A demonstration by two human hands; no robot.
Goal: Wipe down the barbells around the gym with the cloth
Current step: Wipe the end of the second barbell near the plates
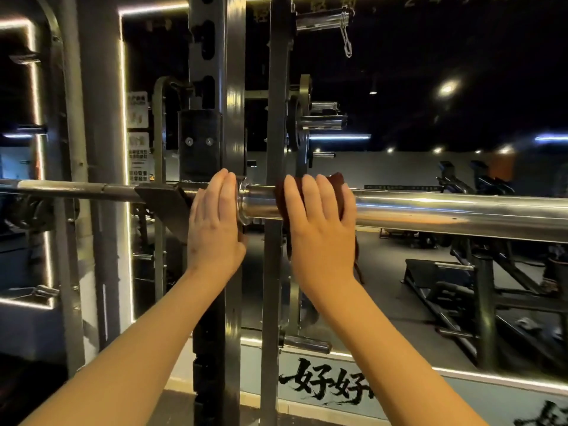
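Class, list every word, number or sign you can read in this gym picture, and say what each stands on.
"好好": black brush characters painted on the low wall behind the rack.
Further brush strokes at the right edge: cut off, unreadable.
Notices left of the rack upright: print too blurred to read.
Faint digits at the top edge: perhaps "2 4", too dim to be sure.
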